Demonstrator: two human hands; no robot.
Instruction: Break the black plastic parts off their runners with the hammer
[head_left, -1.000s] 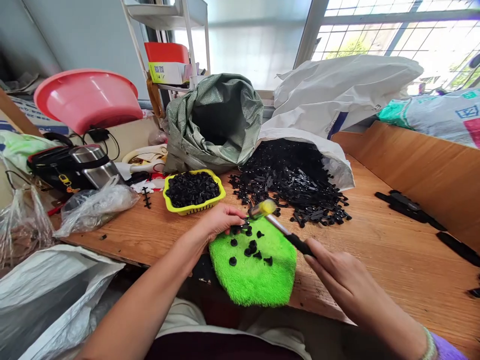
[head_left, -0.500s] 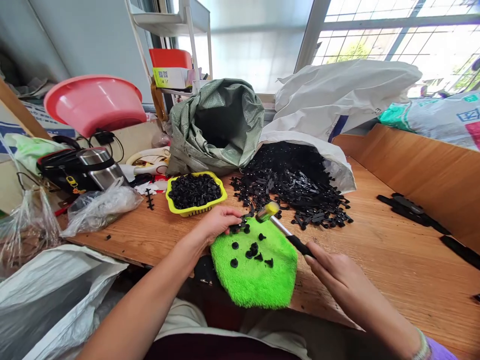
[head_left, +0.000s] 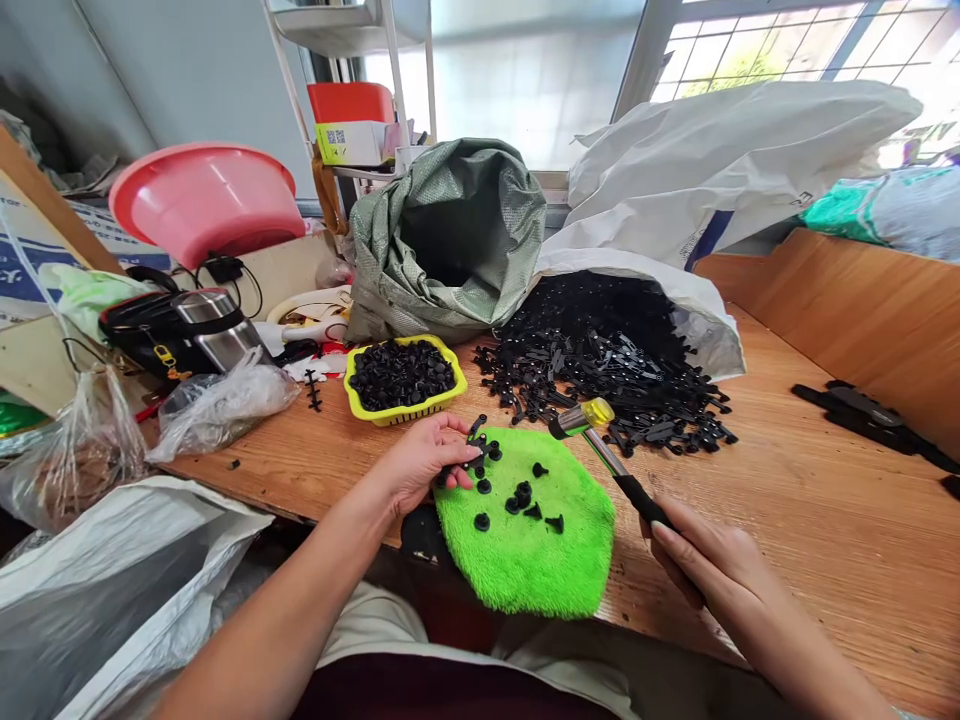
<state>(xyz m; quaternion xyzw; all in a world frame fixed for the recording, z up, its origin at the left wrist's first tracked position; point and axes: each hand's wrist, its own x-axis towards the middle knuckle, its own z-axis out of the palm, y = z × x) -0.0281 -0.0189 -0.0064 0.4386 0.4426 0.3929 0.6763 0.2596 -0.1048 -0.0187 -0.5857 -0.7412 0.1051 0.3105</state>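
Observation:
In my left hand is a black plastic part, pinched over the upper left edge of a bright green cloth. My right hand grips the black handle of a small hammer. Its yellow-tipped head is raised above the cloth's upper right, apart from the plastic part. Several small black plugs with round flat heads lie scattered on the cloth, some upright and some on their sides. Fingers partly hide the held part.
A yellow basket full of black plugs stands behind my left hand. Black strip parts spill from a white sack. Beside it slumps an open grey-green sack. At left are a steel flask, plastic bags and a pink basin.
The hammer has lifted away to the right from beside the left hand. The black part in my left hand has turned, showing more of it. The whole view has shifted slightly.

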